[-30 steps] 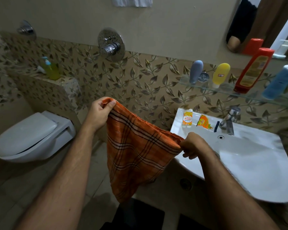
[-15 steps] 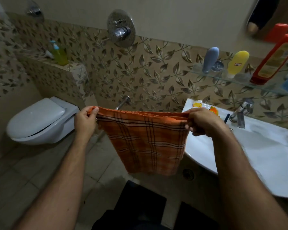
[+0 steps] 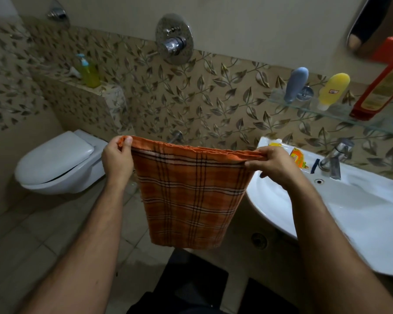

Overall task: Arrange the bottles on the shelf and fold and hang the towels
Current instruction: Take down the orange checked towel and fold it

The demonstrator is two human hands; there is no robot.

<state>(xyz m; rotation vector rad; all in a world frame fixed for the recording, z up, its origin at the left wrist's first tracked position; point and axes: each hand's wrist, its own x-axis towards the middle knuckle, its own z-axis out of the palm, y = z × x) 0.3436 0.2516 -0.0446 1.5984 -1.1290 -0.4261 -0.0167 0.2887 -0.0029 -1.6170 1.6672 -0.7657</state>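
An orange plaid towel (image 3: 192, 196), soft and woven, hung flat between two hands. The left hand (image 3: 116, 159) and right hand (image 3: 273, 165) each pinched a top corner, the edge taut. A white sink (image 3: 359, 214) sat right, a toilet (image 3: 59, 162) left, bottles (image 3: 332, 90) on a glass shelf (image 3: 340, 114) above.

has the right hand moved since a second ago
Yes. The right hand rose from in front of the sink front to level with its back edge.
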